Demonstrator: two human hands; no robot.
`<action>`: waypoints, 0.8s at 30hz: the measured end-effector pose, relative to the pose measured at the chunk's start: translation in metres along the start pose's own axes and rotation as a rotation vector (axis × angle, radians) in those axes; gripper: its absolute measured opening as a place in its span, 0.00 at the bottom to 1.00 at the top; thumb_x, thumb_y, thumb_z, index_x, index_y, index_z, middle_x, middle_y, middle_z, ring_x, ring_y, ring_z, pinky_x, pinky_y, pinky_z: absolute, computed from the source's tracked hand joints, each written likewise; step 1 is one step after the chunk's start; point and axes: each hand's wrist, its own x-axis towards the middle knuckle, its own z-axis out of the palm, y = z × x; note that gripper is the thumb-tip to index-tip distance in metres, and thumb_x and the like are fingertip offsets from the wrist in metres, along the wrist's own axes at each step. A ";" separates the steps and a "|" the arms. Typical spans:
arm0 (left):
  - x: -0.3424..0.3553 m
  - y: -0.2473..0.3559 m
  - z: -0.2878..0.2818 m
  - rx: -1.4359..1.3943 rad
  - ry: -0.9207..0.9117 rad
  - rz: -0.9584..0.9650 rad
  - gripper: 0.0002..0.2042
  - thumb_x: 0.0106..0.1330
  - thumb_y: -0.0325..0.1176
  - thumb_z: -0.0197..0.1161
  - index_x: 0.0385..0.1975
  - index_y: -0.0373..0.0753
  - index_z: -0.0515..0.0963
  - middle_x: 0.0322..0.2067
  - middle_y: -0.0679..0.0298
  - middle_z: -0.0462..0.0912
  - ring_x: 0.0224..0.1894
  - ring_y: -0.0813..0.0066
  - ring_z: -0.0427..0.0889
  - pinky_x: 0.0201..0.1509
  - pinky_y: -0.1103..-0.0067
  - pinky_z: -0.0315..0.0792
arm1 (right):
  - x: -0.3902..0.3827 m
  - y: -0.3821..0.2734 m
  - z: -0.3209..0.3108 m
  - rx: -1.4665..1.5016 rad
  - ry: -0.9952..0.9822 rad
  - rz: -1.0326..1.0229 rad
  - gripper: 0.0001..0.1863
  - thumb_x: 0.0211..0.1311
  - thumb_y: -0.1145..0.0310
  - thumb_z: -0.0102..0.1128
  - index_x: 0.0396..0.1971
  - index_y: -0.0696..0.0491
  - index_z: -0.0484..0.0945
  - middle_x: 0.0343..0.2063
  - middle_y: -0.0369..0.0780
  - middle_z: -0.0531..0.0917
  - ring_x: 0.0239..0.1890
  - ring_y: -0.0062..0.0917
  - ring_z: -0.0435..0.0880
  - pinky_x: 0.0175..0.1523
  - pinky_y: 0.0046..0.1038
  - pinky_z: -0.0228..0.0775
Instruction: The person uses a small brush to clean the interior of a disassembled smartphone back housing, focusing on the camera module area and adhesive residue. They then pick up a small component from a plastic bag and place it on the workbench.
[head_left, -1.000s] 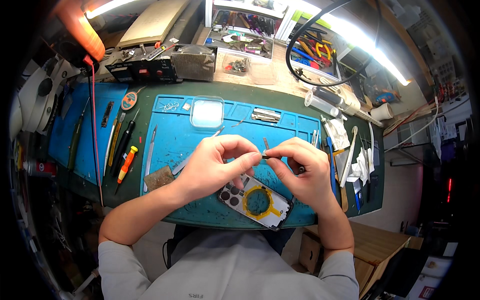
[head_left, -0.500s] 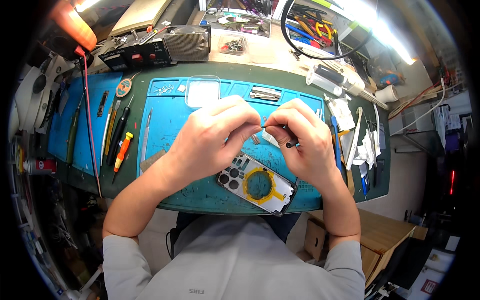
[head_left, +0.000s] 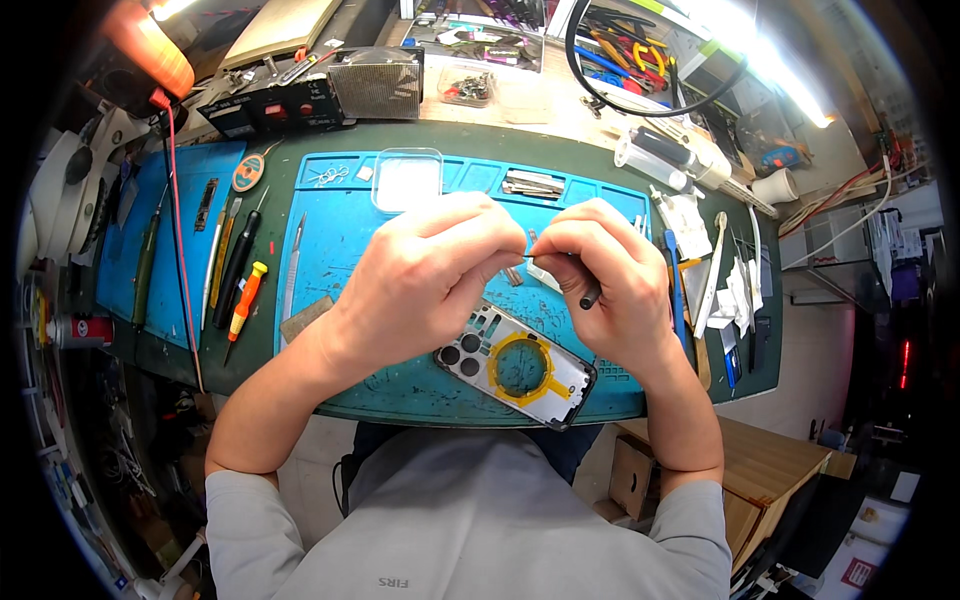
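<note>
Above the blue work mat (head_left: pixel 345 215), my two hands meet fingertip to fingertip. My left hand (head_left: pixel 425 270) is closed in a pinch; whatever it grips is too small to make out. In my right hand (head_left: pixel 615 275) is a slim black pen-like tool (head_left: pixel 590 297), its thin tip reaching toward the left fingertips. Below them a phone housing (head_left: pixel 562 392) lies tilted on the mat, with round camera openings and a yellow ring. Small metal pieces (head_left: pixel 512 275) and a white piece (head_left: pixel 545 278) lie partly hidden under the hands.
An orange screwdriver (head_left: pixel 245 300), a black screwdriver (head_left: pixel 237 270) and a scalpel (head_left: pixel 294 262) lie leftward. A clear plastic box (head_left: pixel 407 180) stands at the mat's far side. Brushes (head_left: pixel 712 265) and crumpled white tissue (head_left: pixel 738 297) lie right. A ring-shaped black frame (head_left: pixel 655 112) hangs beyond.
The fingertips of both hands have shifted very slightly, and the black tool has tilted a little in my right hand. The phone housing stays on the mat.
</note>
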 end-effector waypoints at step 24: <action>-0.005 0.007 0.001 -1.046 -0.158 -0.820 0.11 0.76 0.28 0.68 0.52 0.29 0.84 0.43 0.57 0.90 0.43 0.76 0.89 0.37 0.80 0.87 | -0.012 -0.012 -0.019 0.597 -0.076 0.782 0.08 0.71 0.70 0.71 0.38 0.60 0.87 0.31 0.30 0.86 0.31 0.07 0.77 0.36 0.16 0.68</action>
